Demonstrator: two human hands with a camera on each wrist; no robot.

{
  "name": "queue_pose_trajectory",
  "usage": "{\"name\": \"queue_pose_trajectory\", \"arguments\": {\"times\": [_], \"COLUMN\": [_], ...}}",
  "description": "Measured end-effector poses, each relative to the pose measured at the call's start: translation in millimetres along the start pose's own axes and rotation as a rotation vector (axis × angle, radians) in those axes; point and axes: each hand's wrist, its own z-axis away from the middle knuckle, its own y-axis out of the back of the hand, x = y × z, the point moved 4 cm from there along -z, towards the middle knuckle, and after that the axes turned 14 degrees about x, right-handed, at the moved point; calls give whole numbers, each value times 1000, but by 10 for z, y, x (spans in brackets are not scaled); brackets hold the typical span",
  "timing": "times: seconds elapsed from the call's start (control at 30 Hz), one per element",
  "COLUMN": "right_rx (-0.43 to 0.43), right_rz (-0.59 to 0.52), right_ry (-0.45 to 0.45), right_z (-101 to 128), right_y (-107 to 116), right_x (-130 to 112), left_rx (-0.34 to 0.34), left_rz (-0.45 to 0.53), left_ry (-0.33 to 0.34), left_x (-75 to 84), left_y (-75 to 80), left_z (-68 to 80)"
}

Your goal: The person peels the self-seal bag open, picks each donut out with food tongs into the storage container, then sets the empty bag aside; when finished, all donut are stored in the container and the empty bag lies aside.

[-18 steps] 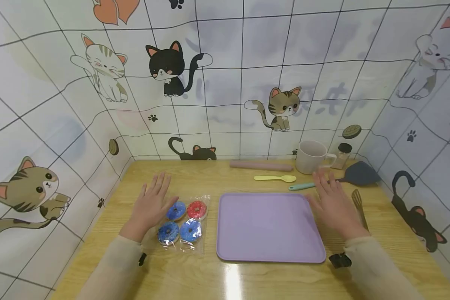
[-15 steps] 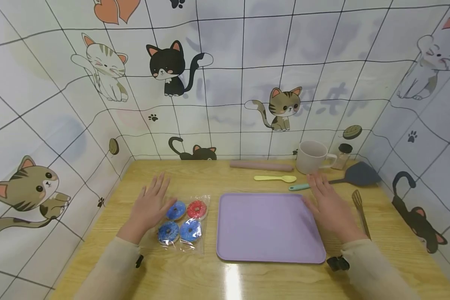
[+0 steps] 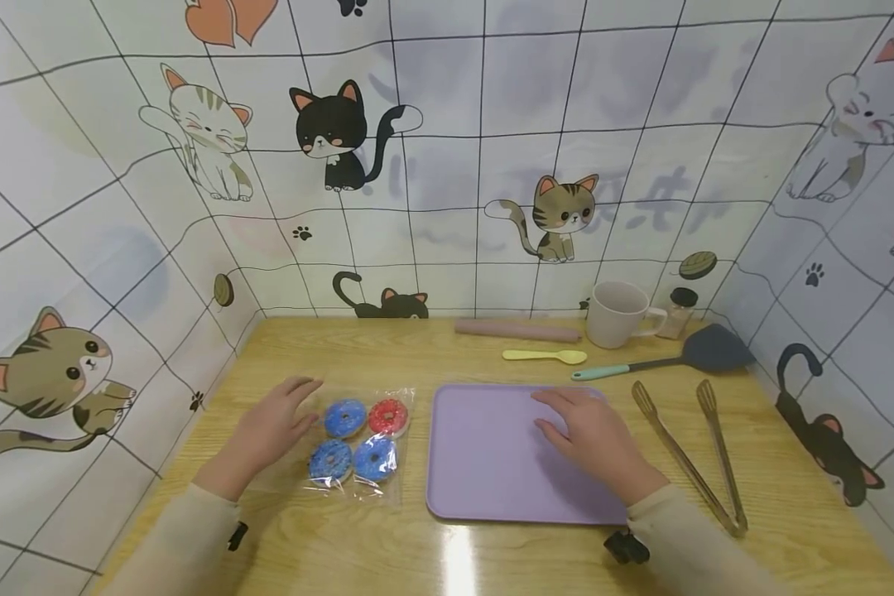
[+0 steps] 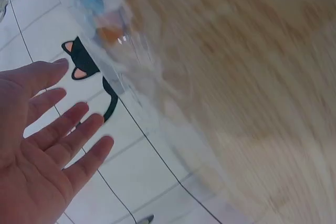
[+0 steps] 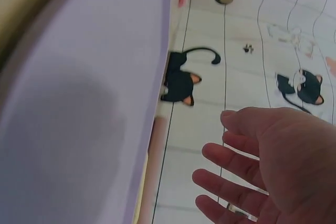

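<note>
Doughnuts, four, three blue and one red, sealed in our clear bag [image 3: 358, 443] on the table [image 3: 417, 356], just left of the lavender tray [image 3: 484, 463]. Our left hand [image 3: 268, 430] lies spread beside the bag; our right hand [image 3: 596, 439], fingers loosely extended, hovers over the tray. Wrist views show both palms bare; only the head view shows tongs [image 3: 685, 455].

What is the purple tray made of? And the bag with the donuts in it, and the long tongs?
The purple tray looks like matte silicone or plastic: one even colour, rounded corners, hardly any shine. The bag around the donuts looks like thin clear plastic film: you see through it, and it wrinkles and glints. The tongs look like metal, thin and brassy, though painted plastic is possible.
</note>
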Motion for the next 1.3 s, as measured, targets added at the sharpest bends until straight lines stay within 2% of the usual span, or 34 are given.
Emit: {"name": "queue_pose_trajectory", "arguments": {"times": [0.13,0.27,0.47,0.6,0.73,1.0,1.3], "right_rx": [-63,-99,-138,-209,-249,-259,-347], "right_rz": [-63,-81,-148,-207,-252,-314,-405], "right_ry": [-5,6,29,46,63,123,89], "right_z": [-39,-80,-96,-86,-104,-182,-176], "right_y": [-104,-180,-339,-492,-598,-719,-827], "right_x": [-250,-452,-703,-883,-1063,-1400,-1621], "left_rx": [-28,-85,-213,-255,-275,-310,-318], "left_rz": [27,73,139,161,194,241,326], "left_ry": [-32,-59,-29,-21,-25,-27,-12], "left_x": [-85,-154,-220,-281,-366,-434,-453], "left_y": [76,101,88,93,88,66,-22], "left_z": [43,75,97,112,102,96,117]}}
